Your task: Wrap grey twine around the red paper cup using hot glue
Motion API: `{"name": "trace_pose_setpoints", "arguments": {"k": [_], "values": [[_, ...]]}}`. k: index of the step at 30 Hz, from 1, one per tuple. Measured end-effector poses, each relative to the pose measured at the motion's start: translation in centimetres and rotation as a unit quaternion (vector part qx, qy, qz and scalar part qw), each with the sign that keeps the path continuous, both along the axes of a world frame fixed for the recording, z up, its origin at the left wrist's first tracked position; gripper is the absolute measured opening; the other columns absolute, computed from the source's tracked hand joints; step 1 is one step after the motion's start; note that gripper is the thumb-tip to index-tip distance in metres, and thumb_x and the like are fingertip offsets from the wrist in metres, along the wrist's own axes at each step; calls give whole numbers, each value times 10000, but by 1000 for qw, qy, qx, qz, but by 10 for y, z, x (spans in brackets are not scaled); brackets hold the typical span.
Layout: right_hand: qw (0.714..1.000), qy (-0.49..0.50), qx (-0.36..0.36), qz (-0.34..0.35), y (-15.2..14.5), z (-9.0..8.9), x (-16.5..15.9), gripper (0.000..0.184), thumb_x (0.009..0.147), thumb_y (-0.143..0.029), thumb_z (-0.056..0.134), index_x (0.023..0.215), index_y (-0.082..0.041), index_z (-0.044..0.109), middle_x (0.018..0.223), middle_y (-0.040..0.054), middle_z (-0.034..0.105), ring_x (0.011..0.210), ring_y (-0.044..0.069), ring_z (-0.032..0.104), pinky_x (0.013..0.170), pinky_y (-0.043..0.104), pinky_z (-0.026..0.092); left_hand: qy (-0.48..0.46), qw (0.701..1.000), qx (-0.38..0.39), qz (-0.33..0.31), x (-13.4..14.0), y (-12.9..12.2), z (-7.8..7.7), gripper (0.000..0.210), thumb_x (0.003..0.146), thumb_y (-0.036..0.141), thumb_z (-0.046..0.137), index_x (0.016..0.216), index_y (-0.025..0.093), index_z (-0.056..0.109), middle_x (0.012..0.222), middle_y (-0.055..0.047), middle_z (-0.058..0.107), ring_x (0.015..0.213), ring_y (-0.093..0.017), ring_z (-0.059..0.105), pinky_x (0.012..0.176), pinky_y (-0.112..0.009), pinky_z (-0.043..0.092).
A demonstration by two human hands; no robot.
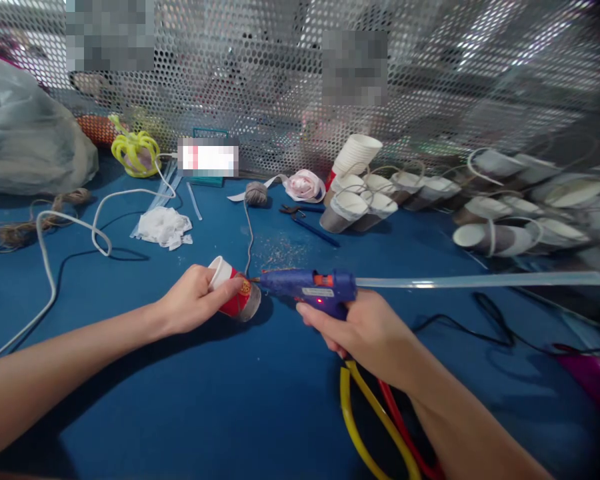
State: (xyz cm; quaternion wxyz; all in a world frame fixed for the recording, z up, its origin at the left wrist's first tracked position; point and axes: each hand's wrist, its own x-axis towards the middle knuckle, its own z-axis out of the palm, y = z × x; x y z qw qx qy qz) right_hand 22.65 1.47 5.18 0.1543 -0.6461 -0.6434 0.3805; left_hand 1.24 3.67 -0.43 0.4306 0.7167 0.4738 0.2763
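Left hand (200, 299) grips a red paper cup (236, 301) at the glue gun's (287, 285) nine o'clock, tilted, seemingly to offer its side to the nozzle (256, 280); the right hand (363, 328) is wrapped around the gun. Yarn (256, 194) sits at eleven, its strand (251, 240) trailing toward the cup, pliers (293, 211) at twelve, white-rimmed cups (343, 217) at one; a black cord (503, 323) past three might snag.
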Motion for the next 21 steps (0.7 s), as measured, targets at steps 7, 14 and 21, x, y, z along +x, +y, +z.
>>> {"name": "trace_pose_setpoints", "arguments": {"k": [7, 14, 21], "values": [[1000, -13, -7, -4, -3, 1, 5, 305, 681, -424, 557, 489, -204, 473, 350, -39, 459, 344, 104, 453, 403, 225, 415, -6, 1000, -3, 1, 0, 1, 0, 417, 814, 413, 361, 482, 165, 318, 480, 52, 271, 457, -60, 217, 384, -182, 186], [1000, -4, -6, 6, 2, 0, 0, 315, 699, -408, 537, 473, -201, 465, 360, -33, 463, 337, 97, 442, 375, 219, 395, -6, 1000, 0, 0, 0, 0, -1, 422, 813, 418, 369, 481, 161, 327, 479, 51, 275, 460, -61, 227, 395, -182, 196], [988, -53, 120, 78, -9, -1, 9, 297, 714, -392, 529, 482, -218, 466, 375, -35, 462, 373, 118, 462, 459, 253, 424, -29, 999, -34, 11, -1, 1, -1, 420, 805, 432, 390, 494, 150, 382, 493, 47, 312, 470, -64, 245, 410, -181, 216]]}}
